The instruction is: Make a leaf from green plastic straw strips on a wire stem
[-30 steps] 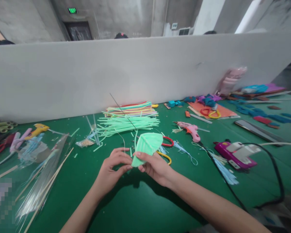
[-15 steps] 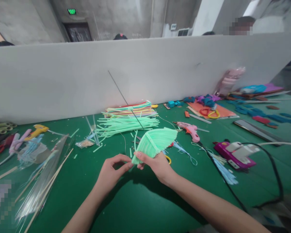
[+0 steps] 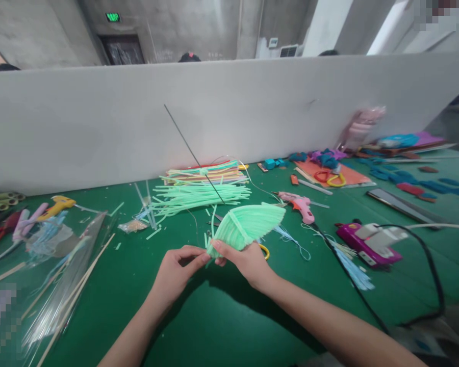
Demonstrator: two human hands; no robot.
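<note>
A light-green fan-shaped piece of fuzzy pipe cleaners (image 3: 258, 223) is held above the table, its wide edge up and to the right, with a raised strip across it. My right hand (image 3: 248, 262) grips it near the narrow end, thumb on top. The thumb and fingertips of my left hand (image 3: 185, 265) pinch its narrow tip; exactly which strands they hold is too small to tell. A thin dark rod (image 3: 183, 140) slants up and left behind the fan; whether it joins the fan is hidden.
Behind lie loose green pipe cleaners (image 3: 199, 198) and a multicoloured bundle (image 3: 199, 174). To the right are a pink glue gun (image 3: 300, 204), a purple power strip (image 3: 367, 247) with a cable, and scissors (image 3: 334, 178). Clear plastic sheeting (image 3: 61, 290) and a yellow glue gun (image 3: 61, 205) sit left.
The fan has tilted slightly, its wide edge shifting a little right. The dark rod has moved slightly up and left. Both hands keep their hold in nearly the same place.
</note>
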